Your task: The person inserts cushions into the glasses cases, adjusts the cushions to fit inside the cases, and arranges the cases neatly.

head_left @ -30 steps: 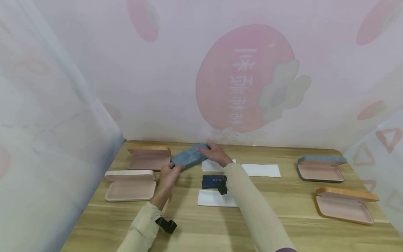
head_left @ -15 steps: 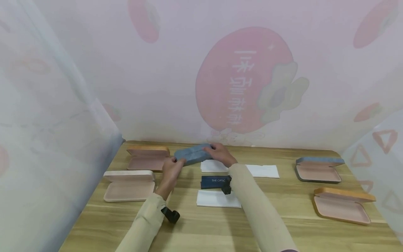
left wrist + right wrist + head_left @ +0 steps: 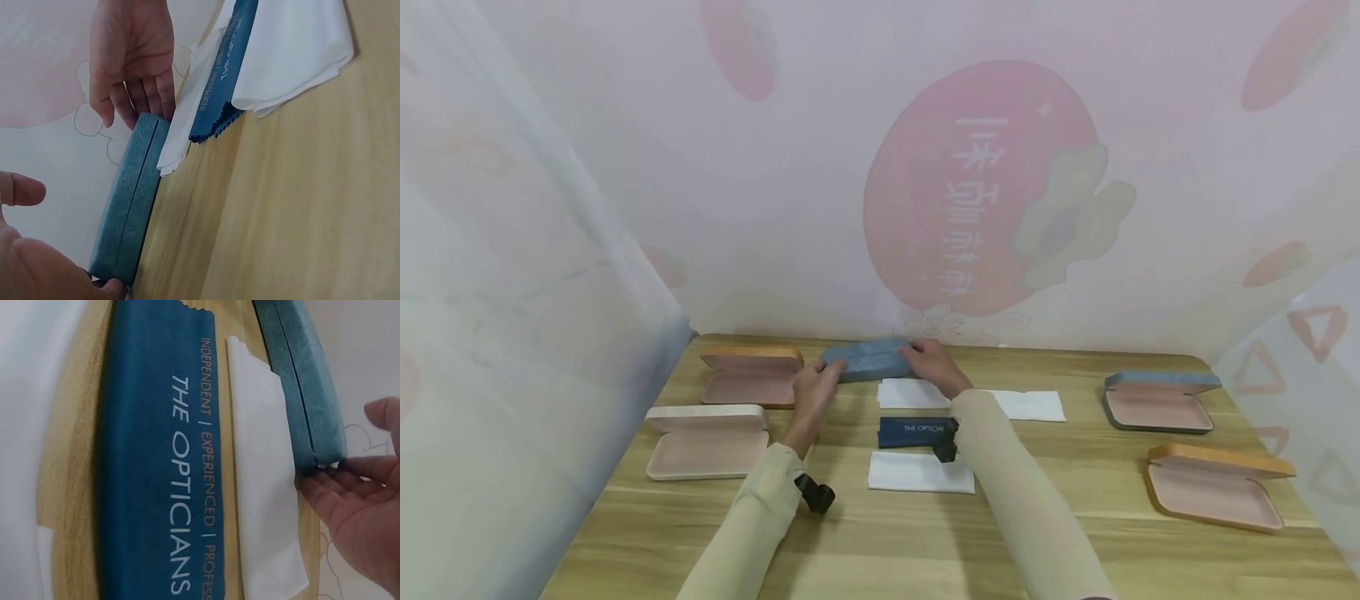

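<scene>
Your left hand (image 3: 815,396) touches the left end of the closed blue case (image 3: 868,360) with its fingers, thumb held clear. Your right hand (image 3: 938,368) meets the right end the same way, fingers extended and thumb apart. How far the left fingers reach beneath the end is hard to tell, as the left wrist view crops that hand. The blue case lies along the rear of the counter (image 3: 880,550). Just in front of its right half is a folded white cloth (image 3: 912,393), then a dark blue cloth (image 3: 910,431) lettered "THE OPTICIANS", then a second white cloth (image 3: 917,472) nearest you. To their right lies a third white cloth (image 3: 1028,406). Cases with raised lids flank the layout: at left, an orange case (image 3: 751,387) behind a cream case (image 3: 709,454); at right, a grey-blue case (image 3: 1159,411) behind a second orange case (image 3: 1216,497).
</scene>
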Tool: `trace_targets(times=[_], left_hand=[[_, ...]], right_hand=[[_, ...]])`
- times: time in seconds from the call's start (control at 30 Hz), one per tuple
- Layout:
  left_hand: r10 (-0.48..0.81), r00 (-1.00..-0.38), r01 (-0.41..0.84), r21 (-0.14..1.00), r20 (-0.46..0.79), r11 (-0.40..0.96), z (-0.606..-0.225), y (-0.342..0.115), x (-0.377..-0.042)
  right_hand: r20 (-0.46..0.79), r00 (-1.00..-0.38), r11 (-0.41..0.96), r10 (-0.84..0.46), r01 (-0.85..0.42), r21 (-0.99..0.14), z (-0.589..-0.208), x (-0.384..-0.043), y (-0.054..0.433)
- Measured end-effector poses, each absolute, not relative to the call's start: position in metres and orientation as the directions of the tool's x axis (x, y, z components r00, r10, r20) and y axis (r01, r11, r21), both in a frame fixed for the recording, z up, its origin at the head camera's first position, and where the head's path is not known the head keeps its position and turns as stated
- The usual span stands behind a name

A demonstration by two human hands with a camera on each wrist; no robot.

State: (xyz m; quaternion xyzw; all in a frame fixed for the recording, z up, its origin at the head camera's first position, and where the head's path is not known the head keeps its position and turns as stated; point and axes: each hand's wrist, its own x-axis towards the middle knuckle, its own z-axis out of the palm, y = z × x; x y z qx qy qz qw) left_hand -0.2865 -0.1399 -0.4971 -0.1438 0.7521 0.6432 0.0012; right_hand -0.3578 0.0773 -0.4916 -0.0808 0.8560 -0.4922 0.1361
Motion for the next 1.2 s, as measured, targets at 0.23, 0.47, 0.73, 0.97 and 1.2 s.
trace_targets(times=[0.23, 0.47, 0.73, 0.97, 1.2], left_hand=[[-0.197, -0.964, -0.209, 0.967, -0.179, 0.144, -0.499, -0.139, -0.295], [-0.151, -0.978, -0.168, 0.974, -0.146, 0.149, -0.503, -0.141, -0.301], [-0.121, -0.982, -0.168, 0.955, -0.143, 0.243, -0.504, -0.141, -0.303], [-0.177, -0.982, -0.131, 0.925, -0.071, 0.356, -0.498, -0.124, -0.288], [-0.042, -0.999, -0.045, 0.865, -0.028, 0.500, -0.492, -0.110, -0.248]], right_hand=[[-0.153, -0.960, 0.498, -0.235, 0.016, -0.867, -0.490, -0.356, 0.080], [-0.157, -0.967, 0.503, -0.201, 0.036, -0.863, -0.489, -0.353, 0.081], [-0.151, -0.969, 0.491, -0.197, 0.036, -0.870, -0.493, -0.352, 0.086], [-0.174, -0.968, 0.465, -0.178, 0.073, -0.882, -0.493, -0.345, 0.106], [-0.125, -0.977, 0.548, -0.171, 0.011, -0.836, -0.480, -0.316, 0.125]])
